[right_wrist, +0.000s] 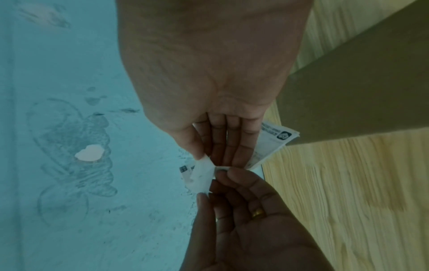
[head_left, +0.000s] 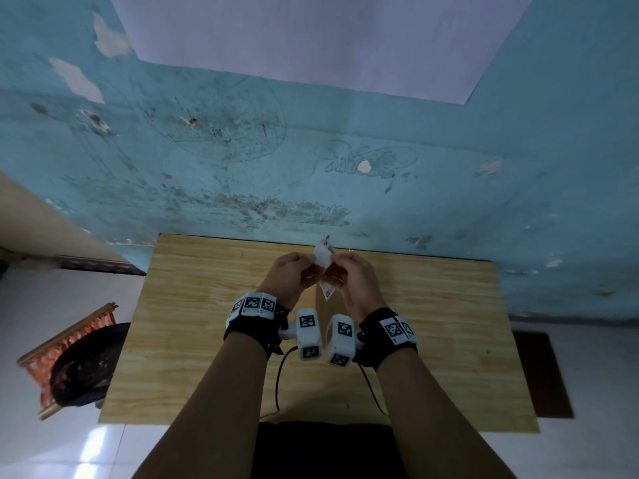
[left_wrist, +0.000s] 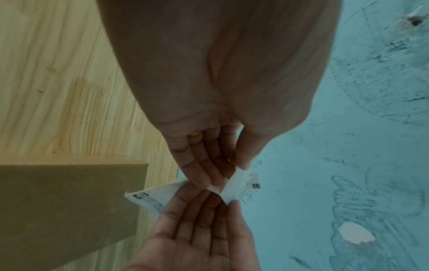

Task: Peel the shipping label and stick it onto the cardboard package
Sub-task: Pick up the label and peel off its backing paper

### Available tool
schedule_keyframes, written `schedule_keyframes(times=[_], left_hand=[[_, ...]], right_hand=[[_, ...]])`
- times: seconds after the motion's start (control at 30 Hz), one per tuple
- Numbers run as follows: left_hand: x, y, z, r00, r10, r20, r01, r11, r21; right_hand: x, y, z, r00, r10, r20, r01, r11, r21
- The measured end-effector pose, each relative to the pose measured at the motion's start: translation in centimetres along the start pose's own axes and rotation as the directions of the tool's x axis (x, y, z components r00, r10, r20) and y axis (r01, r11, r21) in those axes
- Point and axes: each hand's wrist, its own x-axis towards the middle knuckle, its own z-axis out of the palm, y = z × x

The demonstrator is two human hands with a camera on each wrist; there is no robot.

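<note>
Forearms with tagged wrist cameras reach out over the desk in the head view. Both hands are raised above it, fingertips together, the left hand and right hand pinching the label between them; its lower corner hangs below the right hand.

Left wrist view: the left hand grips a white strip of the label between thumb and fingers, with a ring on one finger. The right hand meets it from below. The box lies under the hands on the desk.

Right wrist view: the right hand pinches the label, printed part behind its fingers, the box beyond.
</note>
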Motion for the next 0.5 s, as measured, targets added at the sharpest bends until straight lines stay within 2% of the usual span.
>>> schedule_keyframes(times=[0.13, 0.2, 0.27, 0.37, 0.5], left_hand=[[-0.08, 0.26, 0.23, 1.000, 0.010, 0.003, -0.010, 0.995, 0.104], [-0.12, 0.36, 0.35, 1.000, 0.030, 0.001, -0.030, 0.984, 0.175], [-0.18, 0.32, 0.43, 0.999, 0.038, 0.018, -0.041, 0.976, 0.215], [-0.31, 0.00, 0.46, 0.998, 0.036, 0.045, -0.045, 0.975, 0.216], [-0.36, -0.44, 0.20, 0.998, 0.011, 0.062, -0.021, 0.986, 0.163]], right_hand=[[-0.30, 0.06, -0.12, 0.999, 0.013, 0.049, -0.015, 1.000, 0.026], [-0.47, -0.12, -0.16, 0.996, 0.015, 0.091, -0.014, 1.000, -0.009], [-0.49, -0.18, -0.15, 0.994, -0.022, 0.111, 0.035, 0.992, -0.118], [-0.38, 0.08, -0.14, 0.989, -0.121, 0.084, 0.142, 0.939, -0.314], [-0.37, 0.39, -0.44, 0.979, -0.190, 0.068, 0.202, 0.935, -0.293]])
